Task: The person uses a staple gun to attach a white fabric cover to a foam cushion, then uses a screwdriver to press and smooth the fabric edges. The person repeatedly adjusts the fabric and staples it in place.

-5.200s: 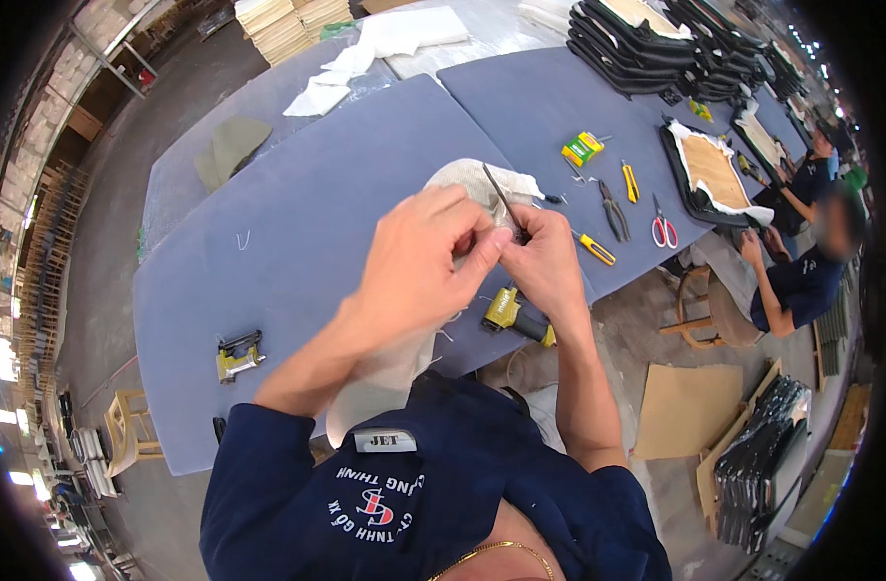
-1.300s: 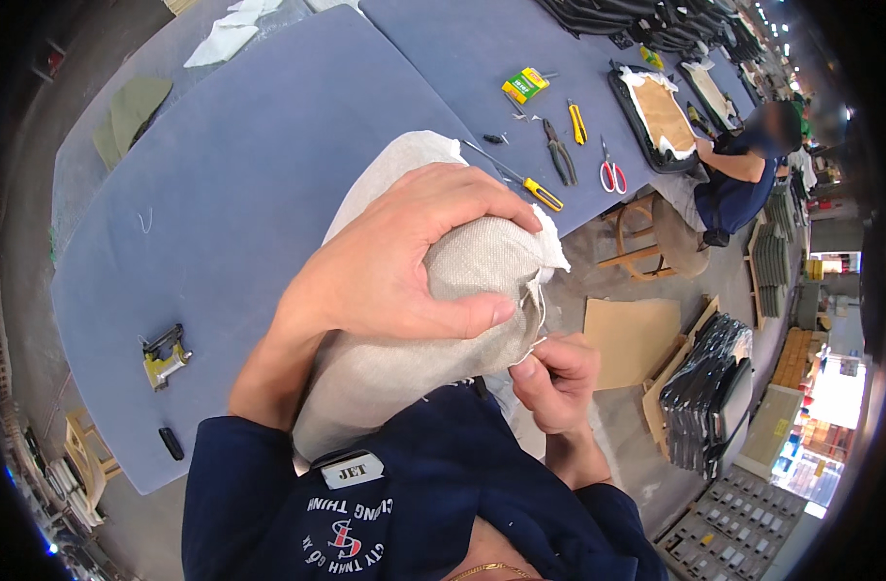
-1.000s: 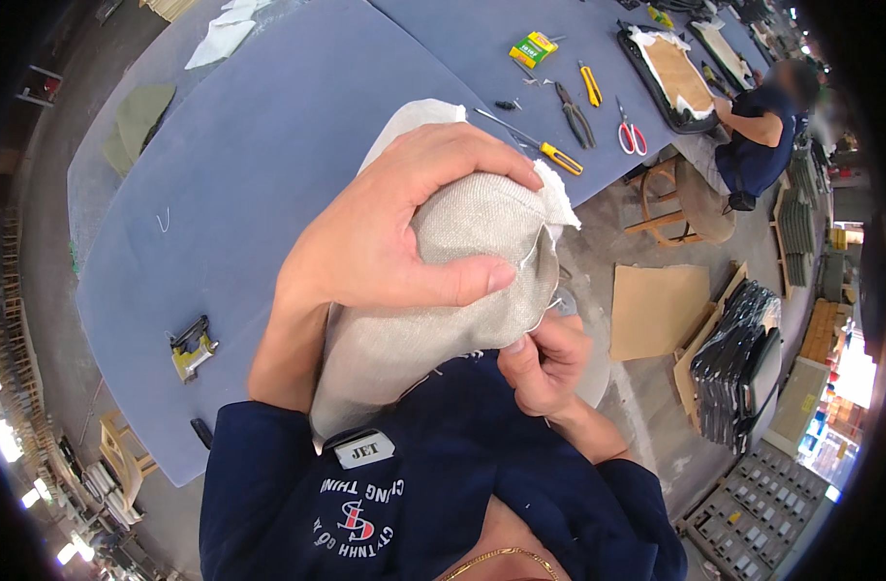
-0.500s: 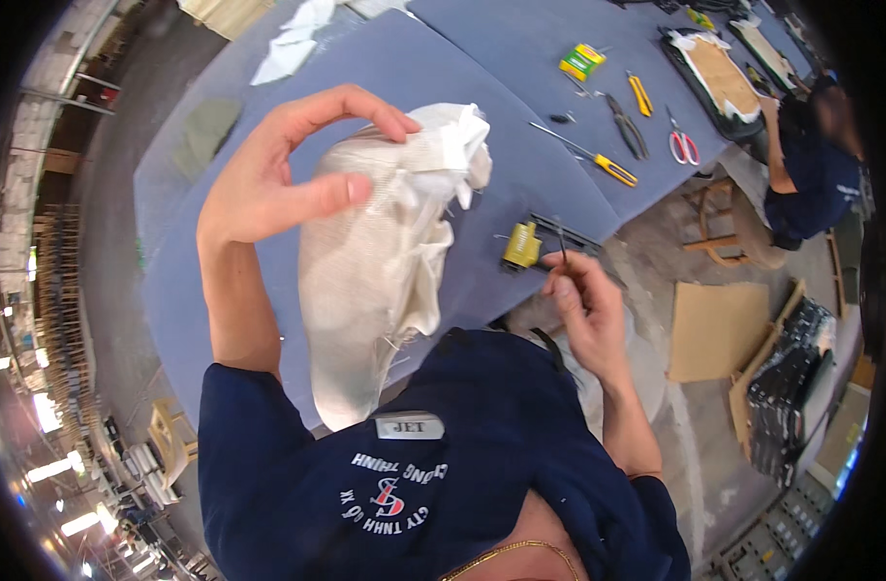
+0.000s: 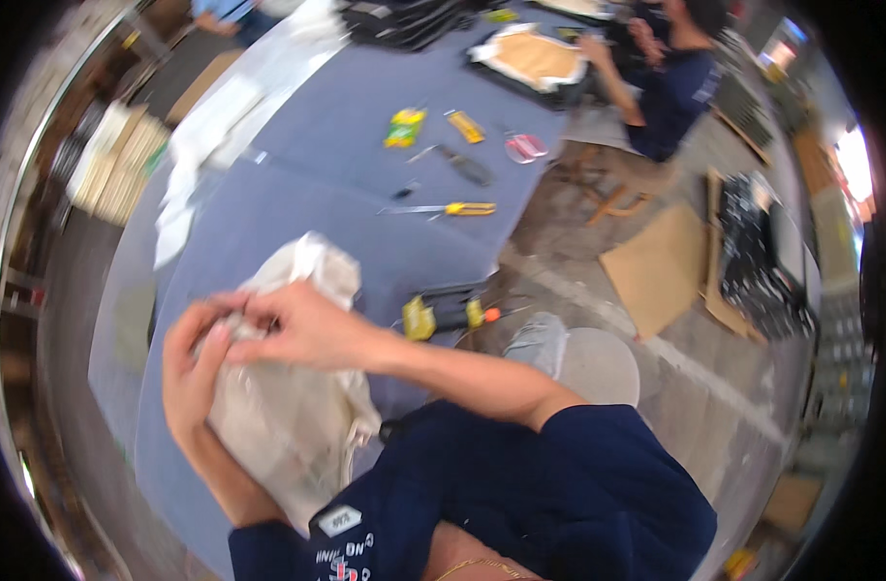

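A padded piece wrapped in cream cloth (image 5: 273, 412) lies in front of me at the near edge of the table, partly under my arms. My left hand (image 5: 193, 366) curls over its far left side, thumb and fingers closed on the cloth. From the right, my right hand (image 5: 302, 327) reaches across and meets the left fingertips there. Its fingers are pinched together; blur and the hand itself hide what is between them. A yellow-and-black staple gun (image 5: 441, 313) with an orange tip rests by the table's right edge, touched by neither hand.
On the blue-grey table (image 5: 346, 145) lie a yellow-handled screwdriver (image 5: 467, 208), pliers (image 5: 465, 167), red-handled scissors (image 5: 525, 147), a yellow cutter (image 5: 465, 126) and a yellow-green box (image 5: 405, 128). A co-worker (image 5: 670, 97) works at a black-edged panel (image 5: 530, 60). A round stool (image 5: 603, 368) stands at right.
My right hand, holding a thin dark tool earlier, has crossed left to the cloth-covered piece. My left hand has closed on its edge. The view has turned, and the piece sits lower left.
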{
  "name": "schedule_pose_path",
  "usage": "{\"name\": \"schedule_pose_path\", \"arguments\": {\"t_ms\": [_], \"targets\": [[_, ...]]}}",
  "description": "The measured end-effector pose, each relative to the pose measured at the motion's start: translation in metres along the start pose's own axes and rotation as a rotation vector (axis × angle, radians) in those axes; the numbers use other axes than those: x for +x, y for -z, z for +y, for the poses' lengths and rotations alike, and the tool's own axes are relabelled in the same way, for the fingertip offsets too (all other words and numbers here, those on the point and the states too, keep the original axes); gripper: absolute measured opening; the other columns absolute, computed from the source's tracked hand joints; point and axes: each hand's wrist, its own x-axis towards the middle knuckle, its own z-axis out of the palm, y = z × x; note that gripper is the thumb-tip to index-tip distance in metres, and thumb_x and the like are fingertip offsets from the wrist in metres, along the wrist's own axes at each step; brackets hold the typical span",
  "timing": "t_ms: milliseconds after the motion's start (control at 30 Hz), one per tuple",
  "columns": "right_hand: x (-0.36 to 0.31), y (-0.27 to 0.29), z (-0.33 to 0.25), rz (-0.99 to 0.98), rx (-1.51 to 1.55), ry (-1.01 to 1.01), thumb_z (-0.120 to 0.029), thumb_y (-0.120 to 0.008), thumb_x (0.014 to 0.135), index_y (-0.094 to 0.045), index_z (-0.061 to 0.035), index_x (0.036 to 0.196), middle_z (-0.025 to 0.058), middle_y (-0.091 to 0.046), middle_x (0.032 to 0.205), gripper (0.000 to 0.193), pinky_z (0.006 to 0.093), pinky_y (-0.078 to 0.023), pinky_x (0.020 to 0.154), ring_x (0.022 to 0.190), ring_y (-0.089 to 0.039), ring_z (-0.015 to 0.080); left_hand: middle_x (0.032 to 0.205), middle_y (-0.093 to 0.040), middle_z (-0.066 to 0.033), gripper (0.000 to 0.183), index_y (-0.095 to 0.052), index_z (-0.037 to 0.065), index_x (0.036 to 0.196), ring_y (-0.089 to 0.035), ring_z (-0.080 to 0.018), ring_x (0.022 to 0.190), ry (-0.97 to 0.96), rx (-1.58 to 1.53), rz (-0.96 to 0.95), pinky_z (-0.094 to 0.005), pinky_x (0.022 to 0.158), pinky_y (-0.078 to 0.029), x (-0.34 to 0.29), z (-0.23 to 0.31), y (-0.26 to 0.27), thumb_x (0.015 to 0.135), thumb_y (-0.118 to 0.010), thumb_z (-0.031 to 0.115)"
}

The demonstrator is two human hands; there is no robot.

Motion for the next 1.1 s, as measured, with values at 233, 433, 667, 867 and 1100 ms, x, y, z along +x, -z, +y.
{"name": "schedule_pose_path", "arguments": {"t_ms": [233,433,667,867,1100], "targets": [[-0.03,0.034,0.015,-0.077,0.034,-0.003,-0.034,-0.071,0.099,-0.053,0.0005,0.071,-0.0007,-0.038,0.063,0.047,0.0364,-0.032,0.054,0.06,-0.036,0.0113,0.095,-0.077,-0.0134,0.015,-0.074,-0.008,0.094,-0.07,-0.0275,0.109,-0.107,0.114,-0.096,-0.0393,0.103,-0.05,0.038,0.02,-0.023,0.089,-0.063,0.001],[-0.143,0.094,0.059,-0.147,0.046,-0.247,-0.023,-0.063,0.103,-0.06,-0.0042,0.082,-0.0058,-0.048,0.068,0.028,0.0289,-0.036,0.058,0.064,-0.042,0.0055,0.09,-0.076,-0.0105,0.011,-0.073,-0.006,0.092,-0.07,-0.0199,0.099,-0.01,0.239,0.197,-0.0343,0.093,-0.052,0.052,0.006,0.0,0.089,-0.065,0.0],[-0.134,0.097,0.07,0.175,0.013,-0.362,-0.021,-0.066,0.105,-0.069,-0.0022,0.095,-0.004,-0.062,0.081,0.022,0.0231,-0.047,0.066,0.074,-0.055,0.0029,0.112,-0.065,-0.0107,0.033,-0.063,0.007,0.097,-0.064,-0.0337,0.107,-0.354,0.755,0.164,-0.0431,0.09,-0.053,0.021,0.046,-0.085,0.072,-0.083,0.014],[-0.084,0.092,0.04,0.265,0.02,-0.195,-0.025,-0.07,0.101,-0.061,-0.0037,0.09,-0.0068,-0.055,0.083,0.026,0.0255,-0.042,0.069,0.079,-0.049,0.0029,0.128,-0.056,-0.0133,0.054,-0.056,0.008,0.111,-0.059,-0.037,0.117,-0.211,0.935,0.341,-0.047,0.09,-0.052,0.02,0.039,-0.08,0.068,-0.087,0.017],[-0.04,0.058,0.025,0.12,0.062,-0.114,-0.013,-0.072,0.097,-0.074,0.0001,0.106,0.0008,-0.073,0.088,0.016,0.0265,-0.053,0.074,0.078,-0.063,0.0069,0.153,-0.041,-0.0275,0.054,-0.051,0.003,0.116,-0.057,-0.0468,0.125,-0.337,1.062,0.643,-0.0476,0.095,-0.052,-0.017,-0.011,-0.066,0.077,-0.085,0.017]]}}
